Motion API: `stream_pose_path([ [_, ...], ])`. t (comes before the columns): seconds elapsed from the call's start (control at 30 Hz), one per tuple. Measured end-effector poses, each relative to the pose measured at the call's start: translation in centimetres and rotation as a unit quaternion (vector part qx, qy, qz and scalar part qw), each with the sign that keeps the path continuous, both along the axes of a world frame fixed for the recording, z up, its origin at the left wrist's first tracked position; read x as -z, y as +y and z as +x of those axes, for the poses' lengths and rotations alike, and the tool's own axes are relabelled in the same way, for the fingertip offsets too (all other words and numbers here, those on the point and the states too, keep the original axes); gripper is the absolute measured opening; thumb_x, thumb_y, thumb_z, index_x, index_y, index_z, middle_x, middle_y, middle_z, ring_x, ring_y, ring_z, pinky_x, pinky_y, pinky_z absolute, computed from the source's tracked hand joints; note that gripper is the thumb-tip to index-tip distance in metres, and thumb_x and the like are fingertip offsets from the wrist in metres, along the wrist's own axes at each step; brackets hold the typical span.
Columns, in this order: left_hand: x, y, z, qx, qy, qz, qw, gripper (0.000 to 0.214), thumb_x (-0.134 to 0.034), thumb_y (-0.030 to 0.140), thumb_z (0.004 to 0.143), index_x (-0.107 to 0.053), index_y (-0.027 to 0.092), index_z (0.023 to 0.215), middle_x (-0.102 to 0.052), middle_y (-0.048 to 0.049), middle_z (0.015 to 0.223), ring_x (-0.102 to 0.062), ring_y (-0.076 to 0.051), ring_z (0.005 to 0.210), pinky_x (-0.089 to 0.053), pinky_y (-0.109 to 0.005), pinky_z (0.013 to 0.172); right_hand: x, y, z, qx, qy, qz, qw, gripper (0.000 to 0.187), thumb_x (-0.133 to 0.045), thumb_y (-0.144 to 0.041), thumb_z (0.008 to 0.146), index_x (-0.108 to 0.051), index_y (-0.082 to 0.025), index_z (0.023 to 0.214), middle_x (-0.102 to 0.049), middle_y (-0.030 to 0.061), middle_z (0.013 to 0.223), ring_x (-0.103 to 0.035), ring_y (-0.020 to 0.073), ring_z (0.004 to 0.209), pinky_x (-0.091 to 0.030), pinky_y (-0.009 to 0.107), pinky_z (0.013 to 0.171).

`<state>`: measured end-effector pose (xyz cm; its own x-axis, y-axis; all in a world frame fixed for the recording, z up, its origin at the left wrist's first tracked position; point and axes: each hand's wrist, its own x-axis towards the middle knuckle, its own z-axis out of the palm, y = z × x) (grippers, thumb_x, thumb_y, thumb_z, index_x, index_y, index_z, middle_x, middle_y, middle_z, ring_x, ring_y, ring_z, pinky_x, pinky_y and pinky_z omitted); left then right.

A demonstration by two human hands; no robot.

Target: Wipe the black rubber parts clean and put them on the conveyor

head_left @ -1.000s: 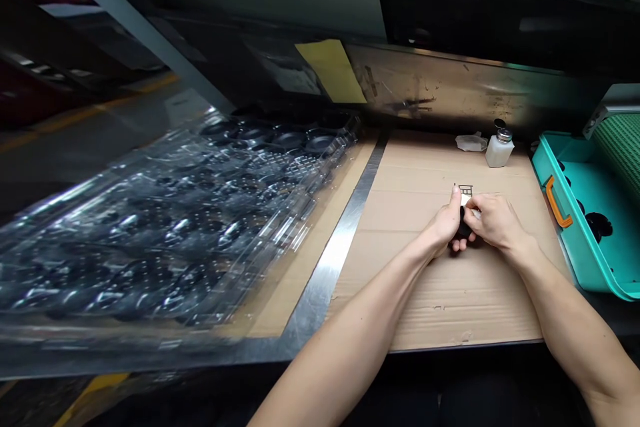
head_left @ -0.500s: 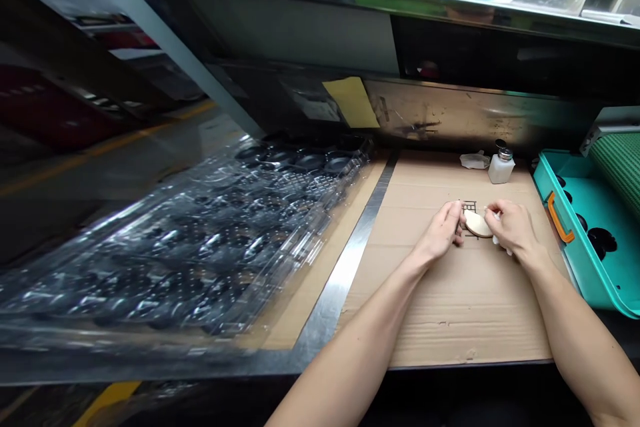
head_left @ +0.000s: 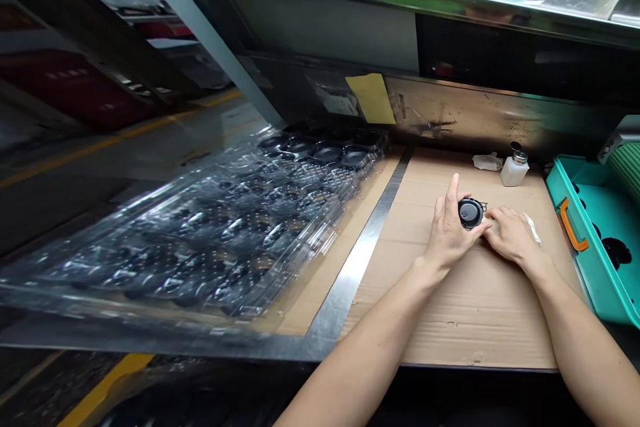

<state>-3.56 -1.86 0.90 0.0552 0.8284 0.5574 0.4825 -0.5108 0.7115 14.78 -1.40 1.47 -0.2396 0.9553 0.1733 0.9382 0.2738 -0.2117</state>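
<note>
The tabletop [head_left: 350,280] runs the width of the view, with a cardboard sheet [head_left: 450,327] laid over its right part. To the left, a stack of clear plastic trays [head_left: 225,233] holds many dark round pieces in rows; how many trays are in the stack cannot be told. At the right edge stands one teal bin [head_left: 590,267] with an orange handle, and at least two black pieces show inside it. One white dispenser bottle [head_left: 515,170] stands at the back of the cardboard, with one crumpled wipe [head_left: 486,161] just beside it.

Both hands meet over the middle of the cardboard. The left hand [head_left: 447,237] pinches one round black part [head_left: 471,213] between thumb and fingers, raised off the cardboard, flat face tilted up toward the camera; being round, it shows no long axis. The part lies at the left fingertips, just left of the right hand [head_left: 510,237], so the left is nearer. The right hand is curled, fingertips touching the part's right edge. A white cloth [head_left: 533,228] shows at its far side; whether that hand grips anything cannot be told.
</note>
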Motion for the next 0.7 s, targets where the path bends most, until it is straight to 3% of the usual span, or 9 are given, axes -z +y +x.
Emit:
stream_pose_path([
  [0.13,-0.5,-0.1,0.0,-0.002,-0.010,-0.019,1.000,0.110,-0.084,0.046,0.077,-0.016,0.023,0.161,-0.064,-0.0122,0.133,-0.057,-0.028,0.127,-0.042,-0.040,0.110,-0.2,-0.2,0.3,-0.025,0.000,0.002,1.000,0.038,-0.059,-0.051,0.093,-0.064,-0.024,0.119,-0.069,0.0083,0.119,-0.060,0.0270,0.113,-0.040,0.040,0.093],
  [0.2,-0.7,0.0,-0.2,0.007,-0.008,-0.035,0.999,0.085,-0.076,0.051,0.084,-0.036,0.021,0.153,-0.066,-0.0124,0.129,-0.059,-0.027,0.123,-0.044,-0.038,0.106,-0.2,-0.1,0.4,-0.027,-0.002,0.006,1.000,0.041,-0.060,-0.053,0.092,-0.064,-0.024,0.121,-0.068,0.0081,0.120,-0.059,0.0276,0.113,-0.040,0.040,0.093],
  [0.27,-0.5,0.6,-0.6,0.004,0.022,-0.075,0.997,0.045,-0.057,0.052,0.096,-0.063,0.020,0.126,-0.072,-0.0111,0.112,-0.063,-0.025,0.111,-0.046,-0.037,0.101,0.0,0.1,0.5,-0.014,-0.003,0.011,1.000,0.041,-0.061,-0.051,0.092,-0.063,-0.024,0.123,-0.069,0.0084,0.120,-0.059,0.0282,0.114,-0.040,0.041,0.094],
  [0.33,0.0,1.5,-1.2,-0.016,0.084,-0.120,0.989,0.044,-0.041,0.049,0.103,-0.072,0.020,0.092,-0.072,-0.0105,0.093,-0.064,-0.024,0.099,-0.045,-0.038,0.100,0.4,0.3,0.5,0.004,0.002,0.016,1.000,0.042,-0.062,-0.050,0.092,-0.064,-0.022,0.123,-0.069,0.0090,0.119,-0.059,0.0284,0.114,-0.041,0.041,0.096],
  [0.4,0.8,2.5,-1.8,-0.053,0.145,-0.139,0.978,0.047,-0.041,0.047,0.104,-0.071,0.019,0.080,-0.072,-0.0119,0.096,-0.061,-0.026,0.102,-0.042,-0.042,0.104,0.7,0.5,0.6,0.021,0.012,0.017,1.000,0.043,-0.063,-0.051,0.091,-0.064,-0.022,0.123,-0.068,0.0095,0.120,-0.059,0.0282,0.114,-0.041,0.040,0.097],
  [0.5,1.6,3.4,-2.4,-0.101,0.181,-0.140,0.968,0.039,-0.048,0.048,0.100,-0.073,0.017,0.102,-0.067,-0.0152,0.121,-0.052,-0.032,0.120,-0.039,-0.045,0.107,1.1,0.7,0.7,0.037,0.031,0.018,0.999,0.043,-0.064,-0.051,0.090,-0.064,-0.023,0.122,-0.068,0.0088,0.120,-0.059,0.0274,0.114,-0.041,0.039,0.097],
  [0.57,1.7,3.4,-2.6,-0.101,0.179,-0.153,0.967,0.047,-0.047,0.053,0.099,-0.069,0.016,0.118,-0.064,-0.0166,0.128,-0.049,-0.034,0.125,-0.038,-0.047,0.108,1.3,0.8,0.8,0.042,0.039,0.026,0.998,0.042,-0.064,-0.052,0.090,-0.065,-0.024,0.121,-0.068,0.0079,0.119,-0.059,0.0271,0.113,-0.041,0.039,0.097],
  [0.7,0.9,2.3,-2.6,-0.057,0.205,-0.175,0.961,0.052,-0.058,0.062,0.089,-0.071,0.019,0.114,-0.065,-0.0150,0.123,-0.051,-0.035,0.122,-0.041,-0.048,0.107,1.6,1.2,1.0,0.080,0.032,0.047,0.995,0.041,-0.061,-0.052,0.092,-0.065,-0.022,0.120,-0.068,0.0099,0.118,-0.057,0.0284,0.112,-0.040,0.040,0.097],
])
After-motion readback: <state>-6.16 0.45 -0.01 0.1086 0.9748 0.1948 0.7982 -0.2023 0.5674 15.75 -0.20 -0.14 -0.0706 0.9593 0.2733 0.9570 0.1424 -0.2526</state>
